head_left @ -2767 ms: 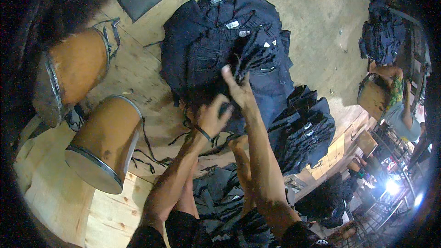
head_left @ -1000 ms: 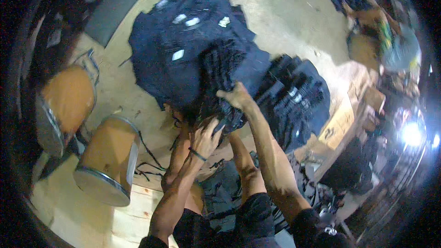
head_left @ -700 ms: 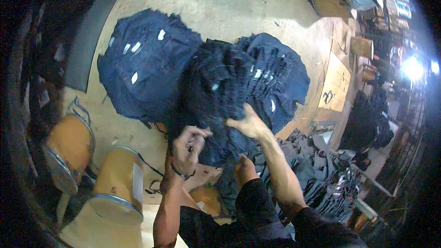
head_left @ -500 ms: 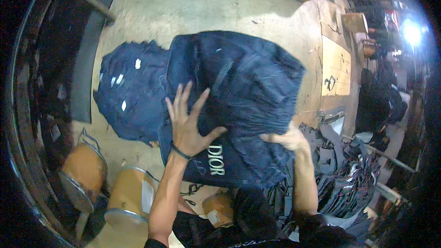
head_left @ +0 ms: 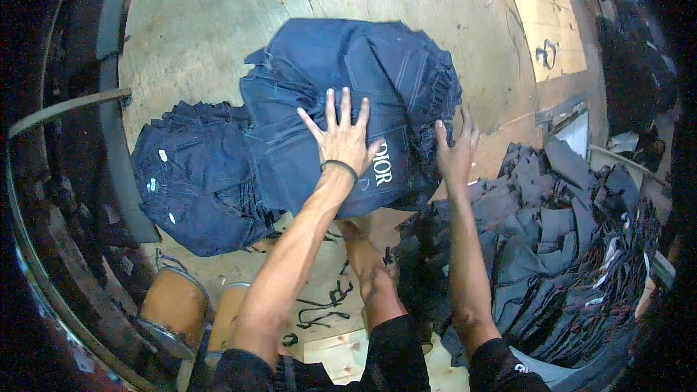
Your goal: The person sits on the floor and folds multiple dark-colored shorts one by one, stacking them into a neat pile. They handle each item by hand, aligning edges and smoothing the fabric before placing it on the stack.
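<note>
A dark blue denim garment (head_left: 319, 54) lies in the middle of the wooden floor, with stitched pockets, a gathered elastic edge on its right and white lettering on a lower panel. My left hand (head_left: 343, 141) rests flat on it, fingers spread, beside the lettering. At the gathered edge, my right hand (head_left: 457, 149) is open, thumb apart from the fingers; whether it touches the cloth I cannot tell. Left of this garment, partly under it, is a pile of similar dark blue denim (head_left: 203, 174) with small white tags.
A big heap of dark grey cloth pieces (head_left: 537, 247) lies to the right. Two tan drums (head_left: 173, 308) stand at the lower left. Black cord scraps (head_left: 327, 305) lie on the floor by my leg. A pale board (head_left: 548, 25) lies at the upper right; a metal bar (head_left: 72, 109) juts in from the left.
My view has shifted. The garment's gathered edge and lettering now sit higher and further right. My left hand has moved over beside the lettering; my right hand has turned upward at the gathered edge.
</note>
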Tool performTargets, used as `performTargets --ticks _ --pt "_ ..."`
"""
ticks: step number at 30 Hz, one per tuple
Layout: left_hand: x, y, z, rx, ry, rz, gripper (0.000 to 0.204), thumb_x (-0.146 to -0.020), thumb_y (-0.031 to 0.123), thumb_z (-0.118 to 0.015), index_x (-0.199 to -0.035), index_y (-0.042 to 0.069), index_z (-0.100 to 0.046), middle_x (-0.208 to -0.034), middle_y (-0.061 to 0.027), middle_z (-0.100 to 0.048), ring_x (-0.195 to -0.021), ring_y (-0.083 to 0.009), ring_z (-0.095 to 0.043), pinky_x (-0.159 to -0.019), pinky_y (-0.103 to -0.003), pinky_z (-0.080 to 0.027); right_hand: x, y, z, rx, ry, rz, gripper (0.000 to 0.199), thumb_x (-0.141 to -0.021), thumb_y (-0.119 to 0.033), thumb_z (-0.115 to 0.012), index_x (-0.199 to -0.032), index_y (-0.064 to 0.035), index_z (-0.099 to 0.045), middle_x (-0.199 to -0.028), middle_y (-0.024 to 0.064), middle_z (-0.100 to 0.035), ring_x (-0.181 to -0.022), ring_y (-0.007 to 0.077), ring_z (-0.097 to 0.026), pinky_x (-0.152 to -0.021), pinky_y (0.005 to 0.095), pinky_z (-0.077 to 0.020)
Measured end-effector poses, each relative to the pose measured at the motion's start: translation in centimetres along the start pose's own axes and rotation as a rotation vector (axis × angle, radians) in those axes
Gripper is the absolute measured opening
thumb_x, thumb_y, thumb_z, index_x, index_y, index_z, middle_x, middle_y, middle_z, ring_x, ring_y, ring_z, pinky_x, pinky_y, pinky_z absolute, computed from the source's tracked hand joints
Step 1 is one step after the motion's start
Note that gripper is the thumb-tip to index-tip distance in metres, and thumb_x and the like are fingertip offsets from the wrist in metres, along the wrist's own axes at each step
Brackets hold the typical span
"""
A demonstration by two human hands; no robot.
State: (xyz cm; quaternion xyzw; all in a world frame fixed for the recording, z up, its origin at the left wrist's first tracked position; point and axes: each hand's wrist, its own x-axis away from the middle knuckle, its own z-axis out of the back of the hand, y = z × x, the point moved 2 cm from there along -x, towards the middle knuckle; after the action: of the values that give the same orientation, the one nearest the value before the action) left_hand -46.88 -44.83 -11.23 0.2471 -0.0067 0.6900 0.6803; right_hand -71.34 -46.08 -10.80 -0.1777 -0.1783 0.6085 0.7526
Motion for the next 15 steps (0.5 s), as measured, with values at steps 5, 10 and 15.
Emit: performTargets --ticks 5,10,15 --pt "-2.1 -1.0 2.3 -0.152 0.068 -0.073 0.084 -0.094 0.071 -0.051 -0.164 0.029 -0.031 -0.173 -0.0141 -0.019 -0.160 -0.0382 -0.009 -0.115 -0.082 0.001 0.3 -7.8 -4.1 0.322 -0.140 0.597 0.065 -0.098 -0.046 -0.063 -0.158 -0.0358 -0.043 -0.171 0.0205 -0.019 -0.158 0.0429 -0.014 -0.119 0.0748 -0.0091" --pt "-2.6 -3.5 -0.3 -0.004 0.035 -0.046 0.089 -0.091 0.078 -0.048 -0.165 0.031 -0.028 -0.173 -0.0129 -0.018 -0.160 -0.0383 -0.010 -0.113 -0.083 0.001 -3.0 -2.4 -7.2 0.383 -0.246 0.571 0.068 -0.096 -0.055 -0.064 -0.158 -0.0372 -0.043 -0.174 0.0122 -0.014 -0.161 0.0331 -0.010 -0.117 0.0786 -0.0036" --pt "-0.2 -3.5 -2.2 -0.208 -0.070 0.011 0.098 -0.088 0.083 -0.047 -0.166 0.029 -0.021 -0.174 -0.0107 -0.014 -0.160 -0.0392 -0.008 -0.113 -0.083 0.003 -1.5 -0.6 -6.2 0.423 -0.221 0.585 0.069 -0.096 -0.051 -0.066 -0.159 -0.0364 -0.042 -0.174 0.0148 -0.012 -0.160 0.0374 -0.010 -0.116 0.0790 -0.0054"
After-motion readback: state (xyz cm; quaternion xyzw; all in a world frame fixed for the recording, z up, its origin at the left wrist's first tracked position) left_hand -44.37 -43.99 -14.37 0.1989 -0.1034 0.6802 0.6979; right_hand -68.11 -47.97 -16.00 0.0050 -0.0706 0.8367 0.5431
